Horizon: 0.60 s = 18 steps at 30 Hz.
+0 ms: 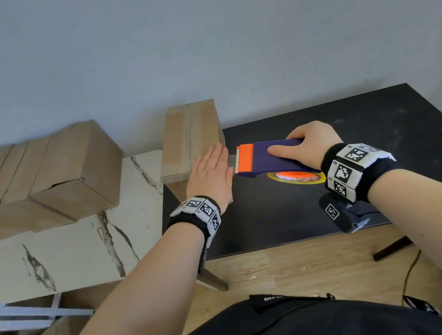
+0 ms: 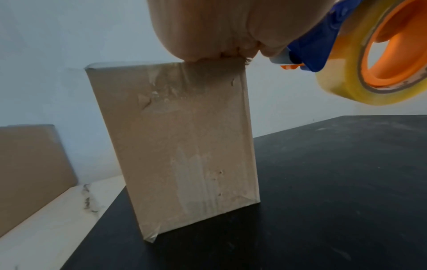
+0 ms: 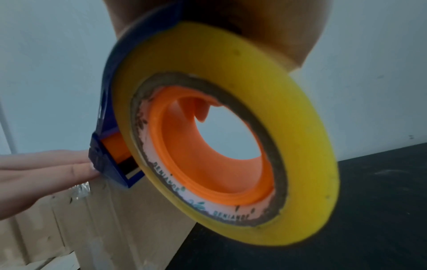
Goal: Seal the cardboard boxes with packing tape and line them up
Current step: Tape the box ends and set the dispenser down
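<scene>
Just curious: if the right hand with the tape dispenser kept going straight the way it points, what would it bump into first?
Most likely the left hand, lying flat on the box: the dispenser's orange blade end already sits right at those fingers. The box is behind them.

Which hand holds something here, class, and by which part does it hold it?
The right hand grips the tape dispenser by its blue body, above the roll. The left hand holds nothing; it lies flat on the cardboard box.

Black table (image 1: 376, 126), far right. White marble-patterned slab (image 1: 65, 250), left, butting the table's left edge. Wood-look floor (image 1: 296, 269), near. Grey wall (image 1: 199, 44), far.
</scene>
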Tool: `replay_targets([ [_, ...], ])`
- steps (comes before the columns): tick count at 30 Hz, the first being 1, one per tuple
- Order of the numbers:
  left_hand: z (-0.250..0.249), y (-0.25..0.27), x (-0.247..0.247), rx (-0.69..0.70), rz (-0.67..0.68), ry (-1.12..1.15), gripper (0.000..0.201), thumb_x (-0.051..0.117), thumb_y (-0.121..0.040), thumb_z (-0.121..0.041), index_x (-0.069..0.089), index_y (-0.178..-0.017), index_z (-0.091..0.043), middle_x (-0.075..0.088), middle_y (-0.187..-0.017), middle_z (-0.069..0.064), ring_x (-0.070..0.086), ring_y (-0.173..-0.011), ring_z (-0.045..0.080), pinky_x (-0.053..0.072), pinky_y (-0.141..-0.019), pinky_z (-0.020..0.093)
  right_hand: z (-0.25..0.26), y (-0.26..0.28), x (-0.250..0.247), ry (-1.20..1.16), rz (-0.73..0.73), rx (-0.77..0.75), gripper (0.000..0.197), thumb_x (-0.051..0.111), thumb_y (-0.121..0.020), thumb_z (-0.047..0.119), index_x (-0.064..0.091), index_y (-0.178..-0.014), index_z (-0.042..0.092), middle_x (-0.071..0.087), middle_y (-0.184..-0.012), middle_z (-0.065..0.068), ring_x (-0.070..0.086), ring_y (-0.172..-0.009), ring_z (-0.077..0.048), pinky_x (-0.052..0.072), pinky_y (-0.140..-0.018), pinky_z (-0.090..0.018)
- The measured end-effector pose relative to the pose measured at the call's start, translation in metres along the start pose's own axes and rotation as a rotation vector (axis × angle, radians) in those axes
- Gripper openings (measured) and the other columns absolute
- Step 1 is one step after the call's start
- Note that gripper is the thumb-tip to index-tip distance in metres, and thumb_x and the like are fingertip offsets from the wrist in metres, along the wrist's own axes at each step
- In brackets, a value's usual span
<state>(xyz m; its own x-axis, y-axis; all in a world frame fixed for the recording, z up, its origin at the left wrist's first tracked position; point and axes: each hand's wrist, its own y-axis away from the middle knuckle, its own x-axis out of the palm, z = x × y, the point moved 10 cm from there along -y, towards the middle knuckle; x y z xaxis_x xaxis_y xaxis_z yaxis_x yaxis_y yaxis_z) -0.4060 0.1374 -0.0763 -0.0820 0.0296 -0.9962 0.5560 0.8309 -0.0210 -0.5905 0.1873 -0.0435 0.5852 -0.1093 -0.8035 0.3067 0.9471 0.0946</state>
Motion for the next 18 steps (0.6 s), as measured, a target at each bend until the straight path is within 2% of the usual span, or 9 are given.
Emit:
replay_targets([
  [6, 0.003, -0.002, 0.000, 0.023, 0.010, 0.017, 0.051, 0.019, -0.103, -0.034, 0.013, -0.151, -0.017, 0.008, -0.159, -0.002, 0.006, -0.146, 0.011, 0.004, -0.118, 0.028, -0.001, 0.006, -0.012, -0.017, 0.002, -0.018, 0.038, 0.061, -0.083, 0.053, 0.069, -0.091, 0.017, 0.067, -0.084, 0.001, 0.058, -0.076, -0.014, 0.042, -0.062, -0.024],
  [11, 0.004, -0.004, 0.001, 0.018, 0.022, 0.043, 0.051, 0.019, -0.103, -0.034, 0.015, -0.151, -0.017, 0.009, -0.159, -0.001, 0.007, -0.146, 0.012, 0.003, -0.117, 0.028, -0.014, 0.011, -0.024, 0.088, -0.004, 0.000, 0.038, 0.062, -0.081, 0.053, 0.070, -0.092, 0.017, 0.063, -0.080, 0.004, 0.056, -0.077, -0.014, 0.040, -0.067, -0.026],
  [15, 0.003, -0.005, 0.001, 0.009, 0.022, 0.052, 0.050, 0.022, -0.103, -0.033, 0.019, -0.150, -0.017, 0.011, -0.159, 0.000, 0.008, -0.146, 0.014, 0.004, -0.117, 0.030, -0.001, 0.007, -0.008, 0.186, 0.030, -0.007, 0.041, 0.058, -0.082, 0.055, 0.068, -0.090, 0.015, 0.066, -0.083, -0.002, 0.058, -0.081, -0.018, 0.042, -0.068, -0.028],
  [18, 0.002, -0.004, 0.001, 0.032, 0.011, 0.036, 0.049, 0.025, -0.102, -0.033, 0.022, -0.150, -0.023, 0.010, -0.159, 0.000, 0.007, -0.146, 0.016, 0.006, -0.118, 0.032, 0.000, 0.004, 0.010, 0.253, 0.085, 0.045, 0.043, 0.054, -0.084, 0.056, 0.066, -0.090, 0.014, 0.064, -0.081, -0.002, 0.058, -0.079, -0.019, 0.043, -0.066, -0.028],
])
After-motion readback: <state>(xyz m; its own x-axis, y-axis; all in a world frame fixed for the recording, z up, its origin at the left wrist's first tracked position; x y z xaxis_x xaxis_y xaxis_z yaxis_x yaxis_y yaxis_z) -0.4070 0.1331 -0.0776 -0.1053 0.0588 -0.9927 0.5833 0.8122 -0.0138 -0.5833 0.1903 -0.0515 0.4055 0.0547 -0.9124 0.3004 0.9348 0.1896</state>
